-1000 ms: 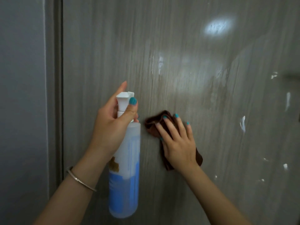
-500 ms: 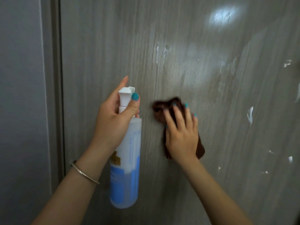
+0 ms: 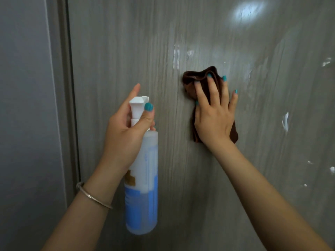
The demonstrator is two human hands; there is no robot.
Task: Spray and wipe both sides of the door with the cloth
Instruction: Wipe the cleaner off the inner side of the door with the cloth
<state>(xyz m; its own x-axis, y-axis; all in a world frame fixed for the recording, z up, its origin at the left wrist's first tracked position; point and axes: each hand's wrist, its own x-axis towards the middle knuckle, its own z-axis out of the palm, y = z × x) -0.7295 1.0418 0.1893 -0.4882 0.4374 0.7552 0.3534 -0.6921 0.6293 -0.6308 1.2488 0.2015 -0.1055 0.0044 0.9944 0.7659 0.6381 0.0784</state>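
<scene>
The right hand point(image 3: 214, 116) presses the brown cloth point(image 3: 197, 82) flat on the wet door point(image 3: 181, 178), fingers spread. The left hand point(image 3: 125, 134) holds the spray bottle point(image 3: 143, 187) just beside it. White streaks point(image 3: 285, 122) remain, so this side looks half done, and the other side is probably still to do.

left hand point(image 3: 125, 136) is curled tight with its pointer finger up; right hand point(image 3: 214, 116) is flat, fingers point(image 3: 212, 87) spread

Cloth point(image 3: 199, 84) flat on door point(image 3: 217, 178) under right hand point(image 3: 213, 118); bottle point(image 3: 143, 187) in left hand point(image 3: 125, 134), left of cloth; frame point(image 3: 63, 105) far left.
</scene>
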